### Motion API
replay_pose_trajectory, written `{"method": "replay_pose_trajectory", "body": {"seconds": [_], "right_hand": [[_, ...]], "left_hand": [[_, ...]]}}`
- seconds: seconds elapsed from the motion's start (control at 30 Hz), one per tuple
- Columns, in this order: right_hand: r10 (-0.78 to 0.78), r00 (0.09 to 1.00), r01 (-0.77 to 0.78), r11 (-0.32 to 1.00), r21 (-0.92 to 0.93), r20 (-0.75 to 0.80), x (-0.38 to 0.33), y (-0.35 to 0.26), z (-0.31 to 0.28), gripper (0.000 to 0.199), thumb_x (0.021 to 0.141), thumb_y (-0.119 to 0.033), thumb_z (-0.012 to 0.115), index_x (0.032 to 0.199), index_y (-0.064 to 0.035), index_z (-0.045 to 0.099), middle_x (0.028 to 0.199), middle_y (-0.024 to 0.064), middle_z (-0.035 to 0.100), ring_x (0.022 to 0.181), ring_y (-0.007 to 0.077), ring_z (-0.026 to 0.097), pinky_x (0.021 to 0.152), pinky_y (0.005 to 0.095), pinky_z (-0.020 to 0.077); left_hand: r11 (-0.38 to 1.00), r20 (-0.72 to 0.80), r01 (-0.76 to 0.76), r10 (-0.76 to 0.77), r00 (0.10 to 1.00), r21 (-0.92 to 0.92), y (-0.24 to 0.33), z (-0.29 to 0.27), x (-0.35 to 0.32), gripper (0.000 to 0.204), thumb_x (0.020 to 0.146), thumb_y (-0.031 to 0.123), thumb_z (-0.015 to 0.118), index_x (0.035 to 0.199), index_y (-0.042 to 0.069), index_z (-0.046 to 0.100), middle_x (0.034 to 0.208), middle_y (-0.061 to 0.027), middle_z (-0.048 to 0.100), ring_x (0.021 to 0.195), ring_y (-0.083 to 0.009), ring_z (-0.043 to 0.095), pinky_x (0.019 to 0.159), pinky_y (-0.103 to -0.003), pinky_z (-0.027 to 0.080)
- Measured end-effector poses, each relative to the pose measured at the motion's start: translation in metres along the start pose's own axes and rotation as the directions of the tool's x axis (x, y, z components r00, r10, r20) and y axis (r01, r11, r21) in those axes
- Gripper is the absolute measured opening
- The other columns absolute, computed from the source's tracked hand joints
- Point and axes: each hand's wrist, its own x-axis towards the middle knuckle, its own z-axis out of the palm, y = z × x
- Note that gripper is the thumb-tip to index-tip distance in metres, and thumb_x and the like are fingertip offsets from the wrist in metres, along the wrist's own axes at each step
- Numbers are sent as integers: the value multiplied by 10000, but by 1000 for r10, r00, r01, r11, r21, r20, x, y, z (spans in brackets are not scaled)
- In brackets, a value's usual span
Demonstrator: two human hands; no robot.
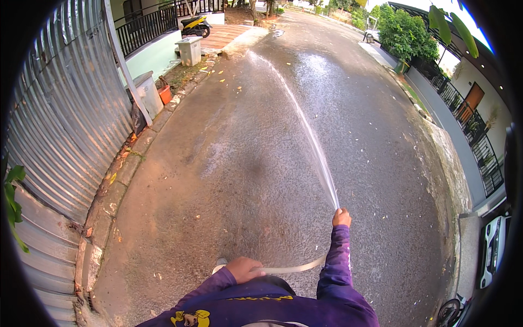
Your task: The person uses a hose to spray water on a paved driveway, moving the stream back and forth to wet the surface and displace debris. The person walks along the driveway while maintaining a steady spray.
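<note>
My right hand (342, 217), stretched out ahead of me, is closed around the end of a pale hose. A jet of water (309, 131) leaves that end, arcs forward and slightly left, and lands far up the wet road (261, 218). Close to my body, my left hand (244, 269) is wrapped round a lower stretch of the same hose (294, 269). Between the hands the hose curves and passes behind my right forearm. Purple sleeves cover both arms. The hose's nozzle end is mostly hidden by my fingers.
A corrugated metal fence (65, 103) and a curb (128, 163) run along the left. Farther up stand an orange pot (164, 94), a grey box-like post (189, 51) and a yellow-black motor scooter (196, 25). On the right are a bush (406, 35), railings and a white car (493, 250).
</note>
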Motion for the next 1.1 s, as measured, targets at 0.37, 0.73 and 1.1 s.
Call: {"method": "replay_pose_trajectory", "body": {"seconds": [0.37, 0.73, 1.1], "right_hand": [[3, 999, -1, 1000, -30, 51, -6, -13, 8, 383, 877, -324, 502, 1046, -57, 718, 965, 257, 704, 968, 447, 670, 882, 525, 510], [23, 993, -19, 999, -35, 113, -16, -15, 20, 410, 880, -318, 478, 1094, -59, 713, 996, 269, 696, 990, 458, 660, 905, 530, 504], [39, 994, -40, 999, 14, 99, -19, -18, 32, 391, 882, -324, 492, 1064, -57, 712, 989, 274, 692, 989, 461, 658, 896, 532, 502]], "left_hand": [[999, 13, 39, -39, 999, 8, 2, -7, -6, 449, 934, 525, 590, 1089, 125, 723, 940, -165, 717, 918, -368, 689, 818, -450, 524], [998, 19, 58, -57, 998, -9, 0, -12, -10, 448, 935, 520, 594, 1081, 118, 728, 978, -165, 721, 954, -366, 688, 838, -441, 524], [999, -29, 50, -50, 998, 2, -8, -12, -17, 466, 931, 534, 597, 1072, 111, 730, 966, -165, 723, 941, -367, 691, 837, -440, 526]]}}
